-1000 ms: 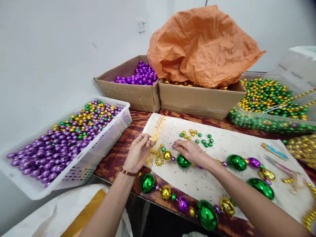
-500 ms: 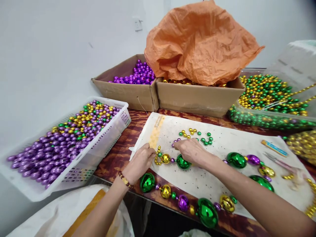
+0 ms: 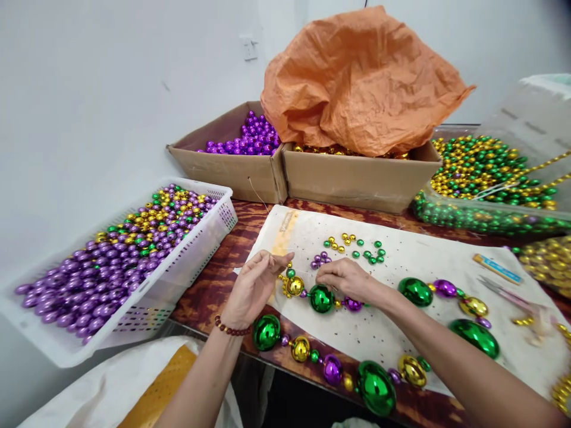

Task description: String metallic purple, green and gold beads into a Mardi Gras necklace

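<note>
Left hand [image 3: 253,282] raised near beads [image 3: 295,286] — print [image 3: 286,222] illegible.

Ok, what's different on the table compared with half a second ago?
The left hand has risen and turned to show its palm. The right hand has drawn back toward the wearer, leaving the small purple beads in fuller view. The bead strand has slid left. I can't tell whether anything was let go. Scissors and cardboard boxes stayed put.
</note>
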`<state>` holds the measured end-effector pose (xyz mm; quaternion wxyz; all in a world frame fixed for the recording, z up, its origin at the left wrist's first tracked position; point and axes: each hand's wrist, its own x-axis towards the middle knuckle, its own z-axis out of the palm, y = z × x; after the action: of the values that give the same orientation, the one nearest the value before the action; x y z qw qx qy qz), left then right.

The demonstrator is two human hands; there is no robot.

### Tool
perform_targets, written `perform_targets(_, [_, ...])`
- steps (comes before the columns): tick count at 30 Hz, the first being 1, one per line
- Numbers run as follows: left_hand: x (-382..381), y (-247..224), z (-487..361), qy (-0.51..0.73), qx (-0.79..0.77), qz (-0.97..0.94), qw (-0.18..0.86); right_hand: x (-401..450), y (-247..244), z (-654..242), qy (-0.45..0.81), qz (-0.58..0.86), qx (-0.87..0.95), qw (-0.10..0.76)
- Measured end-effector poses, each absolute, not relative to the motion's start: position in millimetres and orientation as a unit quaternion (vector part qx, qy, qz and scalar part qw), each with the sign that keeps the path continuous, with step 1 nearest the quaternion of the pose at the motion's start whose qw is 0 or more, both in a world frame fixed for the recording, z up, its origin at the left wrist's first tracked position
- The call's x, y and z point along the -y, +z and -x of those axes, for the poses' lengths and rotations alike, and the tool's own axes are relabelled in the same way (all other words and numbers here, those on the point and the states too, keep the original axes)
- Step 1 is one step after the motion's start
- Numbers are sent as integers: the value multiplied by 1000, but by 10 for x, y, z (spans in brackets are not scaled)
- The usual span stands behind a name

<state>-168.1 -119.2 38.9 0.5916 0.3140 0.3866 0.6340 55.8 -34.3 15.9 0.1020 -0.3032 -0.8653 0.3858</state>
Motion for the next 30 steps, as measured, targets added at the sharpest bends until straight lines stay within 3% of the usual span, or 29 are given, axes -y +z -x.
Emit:
perform_targets(5, [1111, 392, 1561, 667, -356, -225, 614, 397, 377, -520, 599, 213, 721, 275])
perform_targets(10, [1050, 449, 1394, 665, -363, -214, 616, 477, 572, -288, 686, 142, 603, 383])
perform_targets(22, [1064, 1047, 1131, 667, -280, -259, 640, 597, 1040, -338, 587, 185, 575, 538])
perform_targets(30, [924, 2232, 911, 646, -275, -443, 558, 536, 2108, -555, 525, 103, 567, 626])
